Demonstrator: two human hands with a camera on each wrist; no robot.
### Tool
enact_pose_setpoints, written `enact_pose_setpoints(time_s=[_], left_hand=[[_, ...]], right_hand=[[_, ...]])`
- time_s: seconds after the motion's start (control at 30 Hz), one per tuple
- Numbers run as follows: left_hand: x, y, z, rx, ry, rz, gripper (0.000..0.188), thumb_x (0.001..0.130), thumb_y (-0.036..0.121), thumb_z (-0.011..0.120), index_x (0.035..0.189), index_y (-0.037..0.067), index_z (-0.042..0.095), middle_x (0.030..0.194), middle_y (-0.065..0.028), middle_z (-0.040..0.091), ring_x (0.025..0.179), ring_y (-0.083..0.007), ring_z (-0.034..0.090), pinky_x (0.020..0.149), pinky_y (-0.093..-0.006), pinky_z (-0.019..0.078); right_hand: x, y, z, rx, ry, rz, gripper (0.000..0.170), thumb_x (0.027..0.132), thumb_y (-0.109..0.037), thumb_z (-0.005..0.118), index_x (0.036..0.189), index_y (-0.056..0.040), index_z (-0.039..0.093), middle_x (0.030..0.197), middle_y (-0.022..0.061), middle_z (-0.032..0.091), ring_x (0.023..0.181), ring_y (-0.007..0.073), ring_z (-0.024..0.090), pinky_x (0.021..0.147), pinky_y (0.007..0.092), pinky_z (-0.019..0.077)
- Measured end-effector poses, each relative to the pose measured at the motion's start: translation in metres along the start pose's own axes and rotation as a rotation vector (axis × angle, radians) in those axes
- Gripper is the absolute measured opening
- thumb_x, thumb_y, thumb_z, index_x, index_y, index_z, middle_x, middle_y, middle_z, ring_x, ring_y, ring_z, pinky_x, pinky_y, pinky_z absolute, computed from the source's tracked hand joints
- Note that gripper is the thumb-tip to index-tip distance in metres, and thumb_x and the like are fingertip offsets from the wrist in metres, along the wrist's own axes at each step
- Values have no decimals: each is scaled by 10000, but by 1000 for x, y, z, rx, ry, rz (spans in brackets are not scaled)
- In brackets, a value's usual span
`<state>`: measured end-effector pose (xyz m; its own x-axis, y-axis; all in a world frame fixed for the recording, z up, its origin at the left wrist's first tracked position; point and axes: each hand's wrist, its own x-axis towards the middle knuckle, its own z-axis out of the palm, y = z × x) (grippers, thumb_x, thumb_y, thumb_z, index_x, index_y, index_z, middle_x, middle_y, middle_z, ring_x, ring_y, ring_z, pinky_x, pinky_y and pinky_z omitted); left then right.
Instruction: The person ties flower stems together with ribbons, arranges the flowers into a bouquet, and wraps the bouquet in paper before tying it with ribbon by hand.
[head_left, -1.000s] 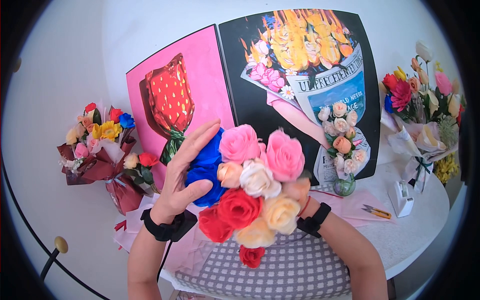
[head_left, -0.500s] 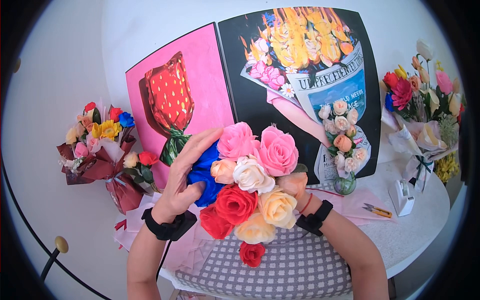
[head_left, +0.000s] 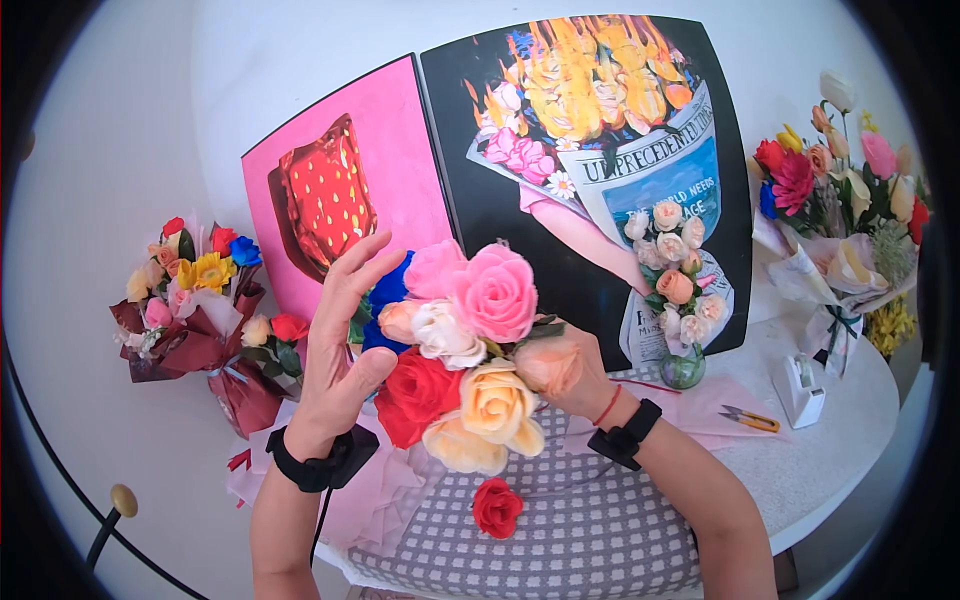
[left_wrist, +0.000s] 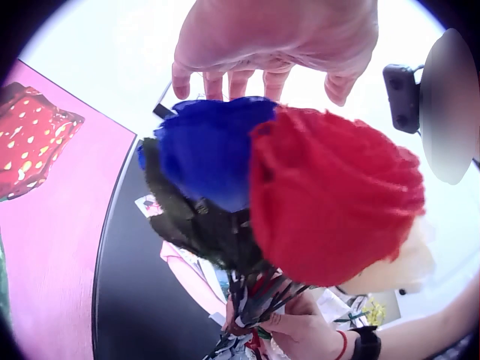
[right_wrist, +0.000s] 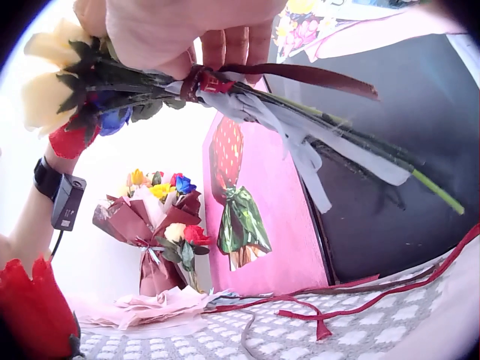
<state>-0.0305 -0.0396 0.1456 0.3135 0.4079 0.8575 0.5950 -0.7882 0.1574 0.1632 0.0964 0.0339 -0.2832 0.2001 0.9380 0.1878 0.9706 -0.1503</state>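
A bouquet of artificial roses, with a pink rose (head_left: 495,292), a red rose (head_left: 418,395) and a cream rose (head_left: 498,400), is held up over the table. My right hand (head_left: 588,375) grips its bundled stems (right_wrist: 352,142), which are tied with a dark red ribbon (right_wrist: 315,75) and wrapped in pale strips. On the other side, my left hand (head_left: 340,350) stands with spread, nearly straight fingers beside the blue rose (left_wrist: 210,154). A single red rose (head_left: 497,508) lies on the checked cloth below.
Wrapped bouquets stand at the left (head_left: 215,340) and right (head_left: 845,240). A small glass vase (head_left: 683,370) of roses, yellow-handled snips (head_left: 750,418) and a tape dispenser (head_left: 800,390) are at the right. Pink paper (head_left: 370,495) lies under the left arm. Two pictures lean behind.
The bouquet has shifted left and turned in the right hand. The left hand's fingers have straightened and lifted off the blue roses. The head view has shifted slightly.
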Motion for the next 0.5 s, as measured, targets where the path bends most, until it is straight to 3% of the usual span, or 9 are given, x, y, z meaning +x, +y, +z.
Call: enact_pose_setpoints(time_s=[0.07,0.2,0.27,0.4,0.5], left_hand=[[1,4,-1,33,-8,20,681,750,534,512,1226,51,449,1309,-139,348,1236,-259,304,1009,-375,212],[2,9,1,43,-107,-22,567,773,394,543,1218,55,450,1278,-145,377,1201,-269,341,998,-371,229],[0,6,4,60,-137,-48,488,789,298,542,1206,58,458,1253,-144,400,1176,-270,364,986,-365,243],[-4,-2,0,95,-79,-66,492,785,291,548,1207,55,458,1239,-135,414,1171,-264,366,981,-362,247],[-8,-7,-4,-10,-102,-81,393,766,275,576,1095,66,530,1234,-120,428,1150,-247,384,965,-365,262]], right_hand=[[7,-6,-2,-48,81,-142,234,655,-139,653,847,-53,551,709,74,522,633,246,536,539,327,434],[10,-20,-3,-45,27,-102,91,695,-50,594,781,-51,565,698,55,523,658,217,537,541,317,430],[10,-23,-2,-56,18,-128,87,694,-49,598,775,-51,566,697,52,523,655,215,536,540,315,429],[13,-27,-2,-71,31,-143,69,692,-47,597,752,-53,564,696,43,518,657,209,532,539,308,425],[10,-27,2,-100,13,-95,62,692,-46,591,737,-54,549,695,43,507,657,213,524,534,314,419]])
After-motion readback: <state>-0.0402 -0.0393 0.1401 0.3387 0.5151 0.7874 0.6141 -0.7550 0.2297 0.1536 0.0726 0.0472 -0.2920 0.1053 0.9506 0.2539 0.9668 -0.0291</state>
